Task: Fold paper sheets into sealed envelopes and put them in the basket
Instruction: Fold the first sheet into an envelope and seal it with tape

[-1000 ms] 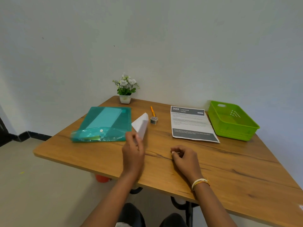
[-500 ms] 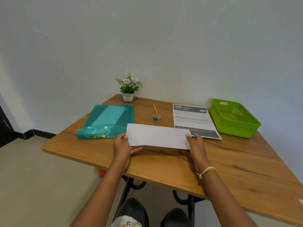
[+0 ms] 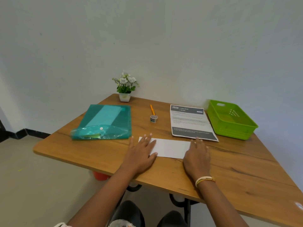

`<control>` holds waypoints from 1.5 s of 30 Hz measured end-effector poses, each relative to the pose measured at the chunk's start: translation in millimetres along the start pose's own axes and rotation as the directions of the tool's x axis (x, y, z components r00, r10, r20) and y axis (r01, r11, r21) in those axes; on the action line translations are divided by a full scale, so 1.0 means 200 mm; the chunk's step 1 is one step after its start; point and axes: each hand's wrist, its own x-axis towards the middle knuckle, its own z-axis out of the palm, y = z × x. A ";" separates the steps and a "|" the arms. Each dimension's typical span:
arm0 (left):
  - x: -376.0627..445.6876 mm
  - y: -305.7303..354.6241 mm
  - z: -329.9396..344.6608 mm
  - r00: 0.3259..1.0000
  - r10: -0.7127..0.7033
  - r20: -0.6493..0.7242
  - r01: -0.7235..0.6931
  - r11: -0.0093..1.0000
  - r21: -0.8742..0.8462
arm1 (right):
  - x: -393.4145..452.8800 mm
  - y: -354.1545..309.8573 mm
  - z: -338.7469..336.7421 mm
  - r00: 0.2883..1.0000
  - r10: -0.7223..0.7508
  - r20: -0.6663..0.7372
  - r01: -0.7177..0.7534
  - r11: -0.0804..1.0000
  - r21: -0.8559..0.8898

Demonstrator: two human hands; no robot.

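At my far left lies the teal folder, with more paper inside it. My left hand lies flat, fingers straight, pressing the left end of the white sheet, which rests on the table right in front of me. My right hand is flat as well, fingers relaxed, pressing the right end; neither hand grips anything. To fold this well, I think I should keep one palm anchoring the sheet, line up the edges before creasing, then run my fingertips firmly along the fold. The tape roll waits behind the sheet for sealing, and the green basket stands at the far right, with nothing that I can see in it.
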 end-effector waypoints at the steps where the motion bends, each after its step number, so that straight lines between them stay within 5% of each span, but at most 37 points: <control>1: 0.01 0.00 0.00 0.999 0.015 0.036 -0.015 1.000 -0.006 | -0.01 -0.04 0.00 0.993 -0.111 0.027 0.109 0.992 0.067; 4: 0.01 -0.01 0.00 0.996 -0.006 0.094 0.008 1.000 -0.024 | -0.03 -0.18 0.03 0.885 -0.386 0.259 0.346 0.920 0.185; 8: 0.01 -0.02 0.00 0.995 -0.064 0.077 0.066 0.998 -0.023 | 0.02 -0.18 0.07 0.857 -0.337 0.389 0.315 0.941 0.122; 14: 0.02 -0.01 0.02 0.995 -0.087 0.053 0.089 0.996 -0.029 | 0.11 0.13 0.04 0.923 -0.007 0.384 0.014 1.000 -0.015; 20: 0.04 0.05 0.01 0.997 -0.040 -0.062 0.043 0.997 0.059 | 0.12 0.12 0.05 0.920 0.008 0.391 0.017 0.998 -0.062; 26: 0.17 0.39 0.06 0.989 0.145 -0.029 -0.148 0.984 -0.099 | 0.10 0.11 0.07 0.934 0.008 0.357 0.014 0.998 -0.057; 33: 0.21 0.39 0.08 0.990 0.028 0.138 -0.014 0.995 -0.101 | 0.10 0.12 0.05 0.937 0.003 0.349 0.018 0.998 -0.056; 45: 0.15 -0.01 0.03 0.993 -0.115 0.043 0.119 0.984 -0.134 | 0.09 0.10 0.04 0.946 0.022 0.322 -0.010 0.999 -0.038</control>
